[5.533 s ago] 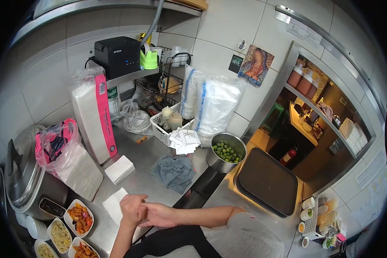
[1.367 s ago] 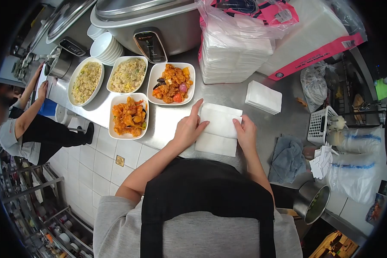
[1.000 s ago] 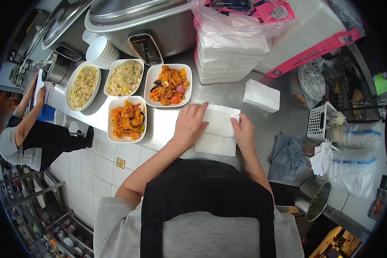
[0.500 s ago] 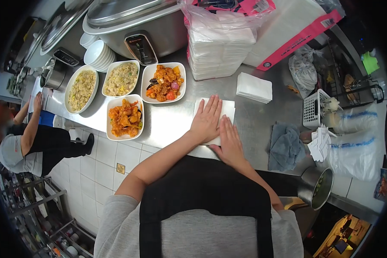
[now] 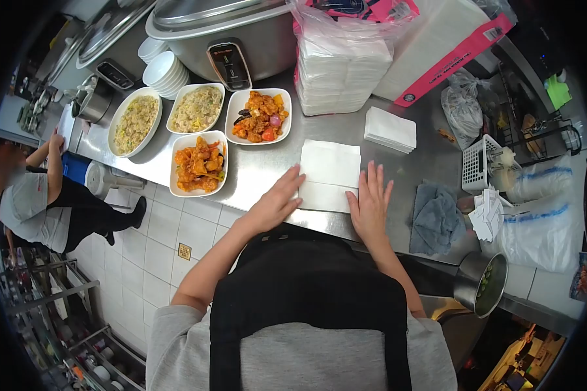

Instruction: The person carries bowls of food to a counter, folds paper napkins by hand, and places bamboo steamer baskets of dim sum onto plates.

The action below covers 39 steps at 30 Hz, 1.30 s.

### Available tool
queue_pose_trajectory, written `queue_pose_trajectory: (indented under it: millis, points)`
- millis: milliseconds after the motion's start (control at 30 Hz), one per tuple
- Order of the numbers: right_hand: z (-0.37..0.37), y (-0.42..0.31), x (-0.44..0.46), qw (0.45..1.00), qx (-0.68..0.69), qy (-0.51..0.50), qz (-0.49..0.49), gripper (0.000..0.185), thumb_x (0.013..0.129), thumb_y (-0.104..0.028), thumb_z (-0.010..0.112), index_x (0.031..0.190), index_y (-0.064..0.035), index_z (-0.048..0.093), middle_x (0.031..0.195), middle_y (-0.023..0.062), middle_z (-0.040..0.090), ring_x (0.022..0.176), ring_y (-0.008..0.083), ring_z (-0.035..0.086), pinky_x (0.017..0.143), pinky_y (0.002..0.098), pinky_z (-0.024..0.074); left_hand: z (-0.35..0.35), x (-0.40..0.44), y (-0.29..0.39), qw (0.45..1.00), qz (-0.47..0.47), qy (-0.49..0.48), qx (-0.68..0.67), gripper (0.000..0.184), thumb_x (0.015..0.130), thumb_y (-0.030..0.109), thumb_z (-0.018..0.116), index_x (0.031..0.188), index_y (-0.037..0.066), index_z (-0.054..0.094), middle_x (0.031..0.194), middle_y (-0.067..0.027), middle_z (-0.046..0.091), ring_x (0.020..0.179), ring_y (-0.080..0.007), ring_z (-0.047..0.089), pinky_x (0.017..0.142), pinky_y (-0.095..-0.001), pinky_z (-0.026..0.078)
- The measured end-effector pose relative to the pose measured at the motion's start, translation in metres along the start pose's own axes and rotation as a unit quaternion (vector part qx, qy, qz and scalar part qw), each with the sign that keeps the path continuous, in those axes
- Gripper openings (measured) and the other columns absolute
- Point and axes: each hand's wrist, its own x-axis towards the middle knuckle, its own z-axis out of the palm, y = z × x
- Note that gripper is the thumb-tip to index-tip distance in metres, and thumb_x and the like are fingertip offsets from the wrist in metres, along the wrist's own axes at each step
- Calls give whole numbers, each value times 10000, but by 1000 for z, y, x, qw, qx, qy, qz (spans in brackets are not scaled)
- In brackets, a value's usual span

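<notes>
Two bare hands frame a creased white paper napkin (image 5: 331, 165) on a brushed-metal counter (image 5: 251, 174), the left hand (image 5: 275, 201) with fingers slightly apart at its left edge, the right hand (image 5: 371, 205) spread with the thumb at its right edge, covering a little of the paper. A crumpled blue-grey cloth (image 5: 435, 219) lies right of the right hand, and a neat stack of folded napkins (image 5: 390, 129) sits just beyond it. Beyond the left hand, to the left, two squarish white dishes of glossy orange food (image 5: 199, 164) stand near each other, with two rounded dishes of pale, grainy rice (image 5: 135, 124) farther left. Past the cloth are a steel pot (image 5: 466, 287) with round green items, loose paper slips (image 5: 488, 217), a perforated white basket (image 5: 475, 168) and clear plastic bundles (image 5: 538, 238) striped with blue. Straight beyond the hands, a tall block of white napkins (image 5: 339, 75) in clear, pink-marked wrap closes off the rear of the counter, beside a rounded metal cooker (image 5: 228, 39) and nested white bowls (image 5: 165, 73). Off to the far left, above pale square floor tiles (image 5: 156, 251), another person (image 5: 45, 202) in grey and black stands at the counter's far end
</notes>
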Motion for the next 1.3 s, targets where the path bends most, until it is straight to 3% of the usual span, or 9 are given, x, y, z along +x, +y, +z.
queue_pose_trajectory:
  millis: [67, 233, 333, 667, 733, 1033, 1167, 1233, 1300]
  points:
    - [-3, 1, 10, 998, 37, 42, -30, 431, 800, -161, 566, 1187, 10, 484, 1379, 157, 322, 1312, 311, 232, 1041, 514, 159, 2, -4, 1, 971, -76, 141, -176, 345, 889, 142, 450, 1192, -21, 452, 1271, -203, 432, 1191, -253, 431, 977, -368, 357]
    - [19, 13, 26, 985, 64, 45, -153, 267, 741, -59, 591, 1005, -19, 570, 1141, 109, 557, 1135, 257, 480, 998, 475, 283, 1, 2, 0, 812, -242, 102, -522, 299, 937, 236, 392, 1025, -15, 530, 994, -164, 613, 903, -197, 611, 806, -292, 488]
    - [12, 9, 30, 980, 95, 105, -143, 205, 734, -59, 596, 934, -14, 590, 1058, 101, 600, 1053, 251, 538, 961, 469, 324, -1, 11, 13, 596, -243, -23, -765, 545, 948, 420, 250, 1047, -42, 523, 1022, -189, 600, 955, -248, 604, 839, -329, 493]
    - [13, 13, 38, 976, 146, 57, -152, 176, 706, -30, 575, 880, -12, 594, 1019, 108, 605, 991, 253, 557, 870, 385, 384, -1, 21, 22, 667, -245, -147, -688, 564, 937, 416, 303, 1206, -68, 408, 1174, -222, 511, 1095, -275, 525, 906, -341, 451]
    - [6, 11, 40, 972, 134, 46, -189, 164, 702, -25, 569, 865, -14, 589, 1000, 99, 609, 964, 235, 565, 842, 368, 394, 1, 26, 16, 539, -263, -102, -793, 571, 932, 434, 316, 1212, -55, 409, 1208, -211, 493, 1117, -265, 509, 921, -328, 431]
    - [-5, 20, 51, 969, 162, 65, -175, 177, 685, -38, 604, 861, -30, 591, 1005, 98, 594, 998, 225, 542, 863, 365, 381, 0, 31, 22, 548, -258, -118, -787, 600, 914, 471, 336, 1268, -12, 368, 1274, -195, 438, 1183, -277, 444, 970, -369, 378]
    - [-33, 26, 48, 957, 145, 46, -248, 209, 683, -42, 623, 892, -33, 604, 1020, 110, 580, 992, 256, 533, 877, 393, 389, -8, 59, 34, 413, -195, -11, -890, 529, 897, 371, 441, 1260, -7, 369, 1251, -186, 450, 1143, -308, 469, 967, -398, 385]
    - [-37, 39, 47, 954, 238, 65, -169, 338, 734, -50, 618, 1062, -13, 545, 1049, 105, 571, 1007, 242, 526, 872, 384, 411, -2, 81, 36, 630, -246, 51, -735, 500, 850, 196, 525, 1262, -23, 346, 1226, -174, 453, 1124, -287, 480, 970, -391, 398]
    - [-30, 61, 57, 914, 401, 58, -11, 416, 754, -56, 612, 1143, -4, 474, 1075, 114, 559, 1014, 225, 522, 859, 361, 422, 1, 110, 43, 612, -253, 48, -747, 471, 788, 23, 540, 1227, -22, 375, 1170, -140, 485, 1081, -256, 511, 949, -368, 427]
